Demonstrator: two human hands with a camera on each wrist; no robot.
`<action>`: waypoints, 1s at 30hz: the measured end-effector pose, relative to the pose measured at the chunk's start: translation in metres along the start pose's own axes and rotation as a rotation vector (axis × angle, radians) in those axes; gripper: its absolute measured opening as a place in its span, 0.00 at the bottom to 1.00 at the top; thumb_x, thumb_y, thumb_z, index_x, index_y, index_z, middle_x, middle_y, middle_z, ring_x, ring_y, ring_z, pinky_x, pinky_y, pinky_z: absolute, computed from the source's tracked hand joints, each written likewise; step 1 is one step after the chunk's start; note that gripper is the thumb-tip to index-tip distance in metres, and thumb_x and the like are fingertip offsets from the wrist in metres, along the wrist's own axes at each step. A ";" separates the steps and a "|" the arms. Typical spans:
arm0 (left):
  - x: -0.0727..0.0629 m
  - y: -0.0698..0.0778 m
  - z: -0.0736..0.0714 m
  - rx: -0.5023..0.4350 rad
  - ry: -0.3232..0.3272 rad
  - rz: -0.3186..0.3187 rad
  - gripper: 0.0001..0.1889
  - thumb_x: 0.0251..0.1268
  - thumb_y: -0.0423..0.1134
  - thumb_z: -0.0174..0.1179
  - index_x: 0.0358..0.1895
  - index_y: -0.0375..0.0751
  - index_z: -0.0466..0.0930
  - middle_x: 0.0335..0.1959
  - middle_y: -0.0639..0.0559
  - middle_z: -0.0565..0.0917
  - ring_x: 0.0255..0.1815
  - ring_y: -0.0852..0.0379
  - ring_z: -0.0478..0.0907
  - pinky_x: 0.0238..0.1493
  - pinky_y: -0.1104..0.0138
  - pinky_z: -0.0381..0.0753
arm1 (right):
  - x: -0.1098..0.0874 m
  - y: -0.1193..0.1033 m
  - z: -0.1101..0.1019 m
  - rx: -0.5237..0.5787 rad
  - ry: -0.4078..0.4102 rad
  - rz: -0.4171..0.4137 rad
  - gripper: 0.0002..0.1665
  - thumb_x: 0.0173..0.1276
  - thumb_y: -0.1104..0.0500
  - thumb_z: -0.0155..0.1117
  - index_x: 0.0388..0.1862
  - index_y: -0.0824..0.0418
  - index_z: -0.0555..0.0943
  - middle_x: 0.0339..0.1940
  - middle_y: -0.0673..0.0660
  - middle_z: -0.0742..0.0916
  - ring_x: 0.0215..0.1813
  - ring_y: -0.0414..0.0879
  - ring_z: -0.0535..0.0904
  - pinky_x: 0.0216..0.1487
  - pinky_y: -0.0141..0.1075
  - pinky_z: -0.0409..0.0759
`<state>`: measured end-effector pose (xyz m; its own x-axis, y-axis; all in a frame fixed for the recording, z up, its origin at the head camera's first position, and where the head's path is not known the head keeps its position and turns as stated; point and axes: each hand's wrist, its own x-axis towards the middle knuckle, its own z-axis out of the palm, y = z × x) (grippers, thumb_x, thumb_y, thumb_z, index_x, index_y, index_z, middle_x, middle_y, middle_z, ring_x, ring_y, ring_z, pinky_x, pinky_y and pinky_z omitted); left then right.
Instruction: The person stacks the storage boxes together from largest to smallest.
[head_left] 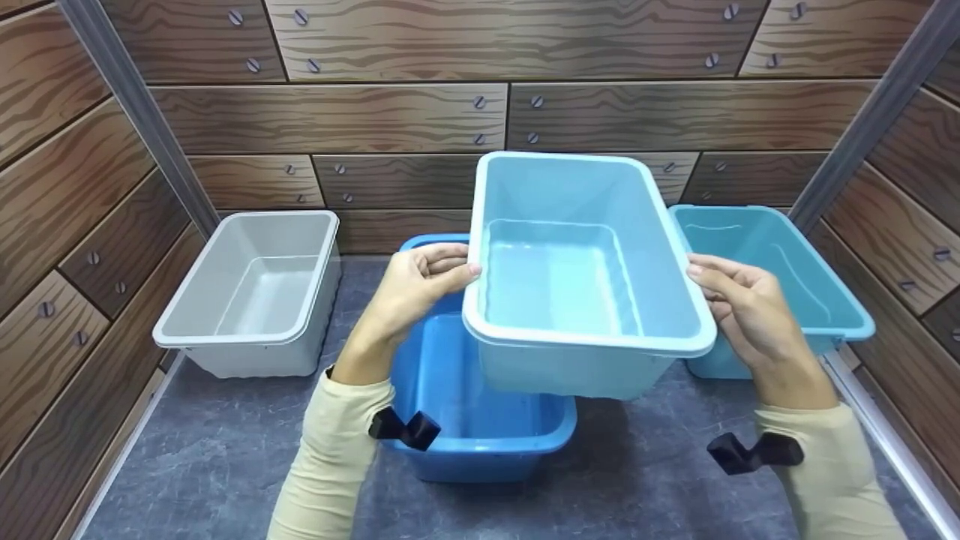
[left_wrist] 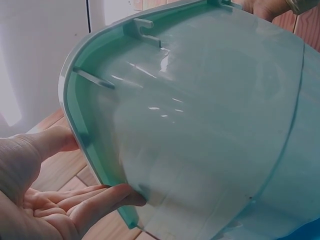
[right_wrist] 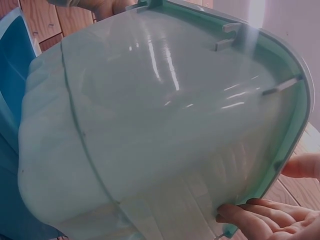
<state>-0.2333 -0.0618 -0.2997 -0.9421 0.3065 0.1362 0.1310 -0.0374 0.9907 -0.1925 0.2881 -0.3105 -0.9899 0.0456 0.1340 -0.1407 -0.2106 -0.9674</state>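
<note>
A pale aqua plastic bin (head_left: 570, 367) is held up in the air, its open top tilted toward the head camera and nothing inside. My left hand (head_left: 420, 281) pinches its left rim, thumb on the outer lip and fingers tucked beneath, as the left wrist view shows at the rim's underside (left_wrist: 95, 155). On the opposite side my right hand (head_left: 746, 311) pinches the right rim the same way; in the right wrist view its fingers (right_wrist: 250, 215) press the wall under the lip. Below the raised bin, partly hidden by it, a blue bin (head_left: 480, 450) stands on the dark surface.
A light grey bin (head_left: 322, 322) stands at the back left. At the back right is a teal bin (head_left: 832, 300), partly behind my right hand. Wood-patterned panels (head_left: 322, 116) wall in the back and both sides, with grey metal posts (head_left: 142, 105) at the corners.
</note>
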 end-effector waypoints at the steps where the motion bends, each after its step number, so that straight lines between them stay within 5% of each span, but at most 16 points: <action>1: 0.000 0.000 0.000 0.001 0.000 0.001 0.21 0.61 0.29 0.60 0.57 0.24 0.74 0.54 0.30 0.82 0.46 0.59 0.85 0.53 0.68 0.85 | 0.000 0.000 0.000 0.001 -0.001 0.001 0.19 0.70 0.71 0.51 0.38 0.55 0.87 0.34 0.51 0.91 0.34 0.40 0.87 0.36 0.29 0.86; 9: -0.002 0.002 -0.003 0.020 0.011 -0.008 0.21 0.61 0.30 0.60 0.57 0.26 0.75 0.55 0.29 0.81 0.50 0.53 0.85 0.52 0.69 0.85 | 0.000 0.001 0.003 -0.009 -0.006 0.006 0.19 0.71 0.70 0.50 0.37 0.54 0.87 0.34 0.50 0.91 0.35 0.39 0.87 0.35 0.29 0.86; 30: -0.008 -0.001 -0.013 -0.009 0.022 0.003 0.22 0.61 0.29 0.59 0.58 0.23 0.73 0.56 0.27 0.79 0.45 0.62 0.84 0.50 0.71 0.85 | 0.000 0.003 0.015 -0.019 -0.004 0.011 0.18 0.70 0.70 0.51 0.37 0.54 0.87 0.33 0.51 0.91 0.34 0.39 0.87 0.36 0.29 0.86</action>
<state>-0.2304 -0.0765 -0.3019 -0.9484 0.2850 0.1389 0.1311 -0.0465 0.9903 -0.1937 0.2727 -0.3103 -0.9915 0.0399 0.1242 -0.1296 -0.1921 -0.9728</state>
